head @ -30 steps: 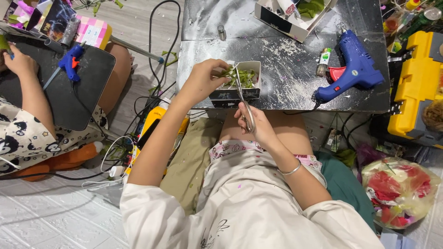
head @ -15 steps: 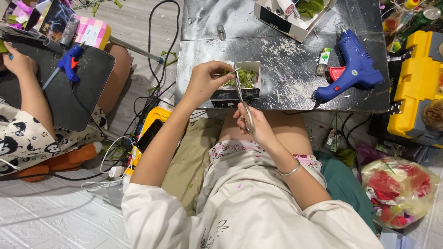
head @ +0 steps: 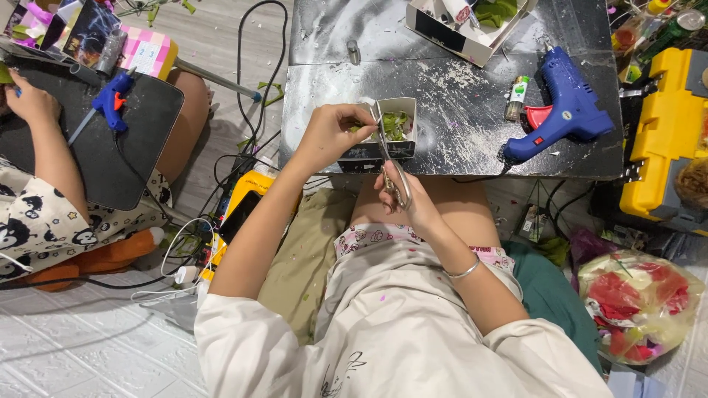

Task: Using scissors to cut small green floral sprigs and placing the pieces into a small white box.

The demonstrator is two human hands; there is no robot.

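On the dark, glue-streaked desk [head: 457, 118], the small open box [head: 394, 133] sits at the near edge. Since a second ago, the left hand [head: 332, 136] has lifted slightly, pinching a green piece [head: 358, 127]. The right hand [head: 413, 199] grips scissors [head: 389, 158]. Bare desk separates them from the blue glue gun [head: 564, 107].

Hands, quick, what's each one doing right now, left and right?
Left hand: closed, pinching a small green piece over the small box.
Right hand: closed around the scissors, blades pointing at the piece.
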